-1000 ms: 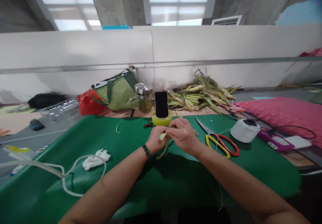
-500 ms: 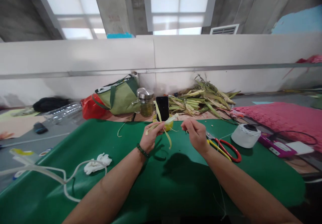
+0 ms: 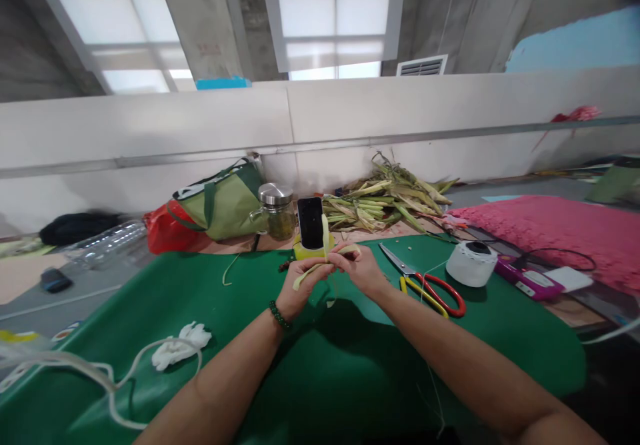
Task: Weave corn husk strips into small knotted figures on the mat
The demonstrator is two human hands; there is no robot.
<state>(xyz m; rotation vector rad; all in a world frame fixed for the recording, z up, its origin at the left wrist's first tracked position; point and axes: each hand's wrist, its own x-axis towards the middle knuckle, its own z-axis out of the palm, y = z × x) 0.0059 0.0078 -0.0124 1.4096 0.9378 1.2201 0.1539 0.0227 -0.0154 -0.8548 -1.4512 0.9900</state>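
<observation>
Pale yellow-green leaf strips (image 3: pixel 326 235) are pinched in front of me over the green mat; one end stands up and another hangs to the left. My left hand (image 3: pixel 300 284), with a green bead bracelet (image 3: pixel 279 315) at its wrist, is closed on the strips. Meeting it fingertip to fingertip, my right hand (image 3: pixel 363 273) is also closed on them; the exact grip is partly hidden by the fingers. Right of that hand lie scissors (image 3: pixel 439 297) with red and yellow handles, blades apart. A spool of white thread (image 3: pixel 471 268) stands beyond, its thread trailing across the scissors.
Behind the hands a phone (image 3: pixel 310 224) leans on a yellow stand (image 3: pixel 305 252). A glass jar (image 3: pixel 280 222), a green bag (image 3: pixel 230 208) and a heap of leaves (image 3: pixel 385 202) line the wall. White cable (image 3: pixel 113 392) and crumpled tissue (image 3: pixel 183 346) lie left, pink cloth (image 3: pixel 555 232) right.
My right hand has moved left to meet my left hand and now grips the strips too. The view has shifted slightly to the right.
</observation>
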